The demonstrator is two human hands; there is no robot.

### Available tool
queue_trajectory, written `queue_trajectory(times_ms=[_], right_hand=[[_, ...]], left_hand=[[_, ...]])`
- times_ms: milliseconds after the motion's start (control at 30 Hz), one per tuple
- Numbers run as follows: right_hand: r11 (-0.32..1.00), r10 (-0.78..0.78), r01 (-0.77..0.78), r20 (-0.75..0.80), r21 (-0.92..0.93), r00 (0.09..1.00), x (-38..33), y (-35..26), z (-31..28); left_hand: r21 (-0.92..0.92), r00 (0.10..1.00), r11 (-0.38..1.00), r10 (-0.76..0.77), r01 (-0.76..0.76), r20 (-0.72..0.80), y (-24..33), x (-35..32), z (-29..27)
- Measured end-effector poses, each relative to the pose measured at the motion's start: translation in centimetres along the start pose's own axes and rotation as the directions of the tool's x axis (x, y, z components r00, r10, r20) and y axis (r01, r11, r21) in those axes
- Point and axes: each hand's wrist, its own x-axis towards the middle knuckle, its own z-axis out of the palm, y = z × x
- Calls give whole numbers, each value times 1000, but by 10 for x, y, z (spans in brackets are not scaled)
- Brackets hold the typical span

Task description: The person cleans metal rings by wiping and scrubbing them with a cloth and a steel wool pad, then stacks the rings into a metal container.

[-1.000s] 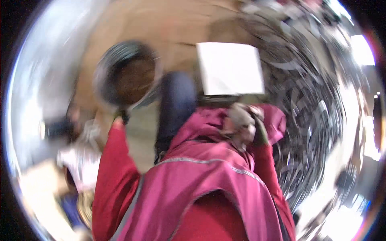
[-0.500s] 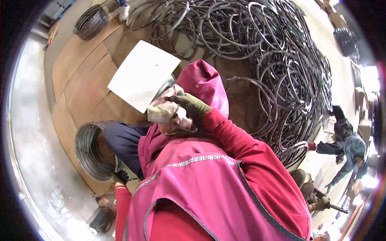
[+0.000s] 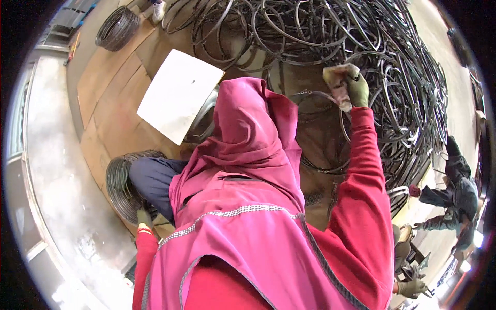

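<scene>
Ring stack (image 3: 118, 190) neatly gathered at left hand (image 3: 143, 215), grip can't tell; big ring heap (image 3: 413, 98) remains unsorted near right hand (image 3: 358, 92), which clutches rag (image 3: 337, 81).

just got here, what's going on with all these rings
A person in a pink apron holds a stained cloth in the right hand, out beside a big tangled heap of dark rings. The left hand is at a stack of rings by the left leg; its grip is unclear. A white panel is ahead, left of centre.
</scene>
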Motion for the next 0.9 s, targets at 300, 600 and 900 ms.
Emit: queue_trajectory(times_ms=[300, 600, 900], right_hand=[[425, 193, 290, 399, -857, 896, -27, 36, 52], [331, 51, 522, 568, -786, 822, -49, 17, 65], [699, 67, 396, 606, -595, 793, -153, -49, 78]], left_hand=[[44, 1000, 999, -14, 14, -12, 6, -20, 3], [653, 722, 420, 627, -630, 292, -17, -15, 8], [-77, 948, 962, 273, -264, 165, -13, -28, 37]])
